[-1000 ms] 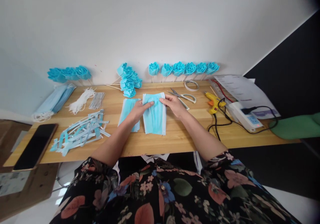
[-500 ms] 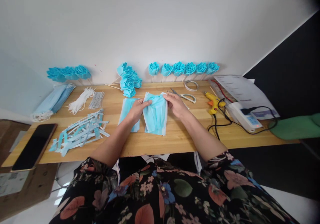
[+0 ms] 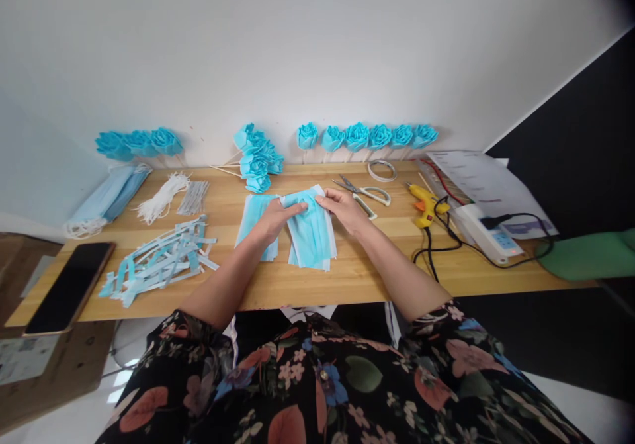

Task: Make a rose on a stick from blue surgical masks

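Soft, even light is washing over my wooden table (image 3: 223, 199) and the white wall (image 3: 317, 47). My left hand (image 3: 272, 219) is casting only a faint shadow on the blue mask (image 3: 311, 239). Wide-angle distortion is bowing the edges; the top-right corner is fading to black.

The left hand (image 3: 272, 220) covers part of the flat blue pile (image 3: 249, 218) under it — the print on the white papers (image 3: 483, 180) is too small to read — and the green thing (image 3: 592, 257) runs off the right edge.
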`<state>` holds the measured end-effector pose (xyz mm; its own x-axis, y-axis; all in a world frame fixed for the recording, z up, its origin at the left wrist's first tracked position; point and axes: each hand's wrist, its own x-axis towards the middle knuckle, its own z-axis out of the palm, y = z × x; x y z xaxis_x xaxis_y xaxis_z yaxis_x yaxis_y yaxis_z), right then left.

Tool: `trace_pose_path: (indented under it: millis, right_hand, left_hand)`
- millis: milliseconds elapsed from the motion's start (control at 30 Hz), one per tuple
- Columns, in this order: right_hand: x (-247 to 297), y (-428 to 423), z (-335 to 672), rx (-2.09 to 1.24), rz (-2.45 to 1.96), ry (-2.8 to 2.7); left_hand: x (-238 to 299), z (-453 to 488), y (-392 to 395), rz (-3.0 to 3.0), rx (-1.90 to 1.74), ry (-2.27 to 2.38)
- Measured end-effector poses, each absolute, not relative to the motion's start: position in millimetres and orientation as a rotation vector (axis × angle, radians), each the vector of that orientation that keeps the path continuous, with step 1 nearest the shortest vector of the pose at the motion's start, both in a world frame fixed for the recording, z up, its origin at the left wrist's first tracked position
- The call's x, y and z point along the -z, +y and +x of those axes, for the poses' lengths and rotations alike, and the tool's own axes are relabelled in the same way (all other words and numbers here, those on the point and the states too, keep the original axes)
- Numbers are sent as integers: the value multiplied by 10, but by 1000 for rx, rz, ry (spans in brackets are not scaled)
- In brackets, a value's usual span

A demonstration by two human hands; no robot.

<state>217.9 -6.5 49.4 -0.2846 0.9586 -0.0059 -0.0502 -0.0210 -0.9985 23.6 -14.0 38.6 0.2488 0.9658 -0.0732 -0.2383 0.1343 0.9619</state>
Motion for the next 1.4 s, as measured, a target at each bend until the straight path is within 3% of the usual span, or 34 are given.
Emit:
trace_pose_path:
  millis: [600, 1400]
  right_hand:
    - [-495, -71, 2183, -1614, -1054, -1362]
    - [-443, -30, 2202, -1542, -1024, -1293]
  left_hand:
    - [-378, 257, -151, 1050, -1095, 939]
    - [-378, 238, -144, 1047, -1085, 939]
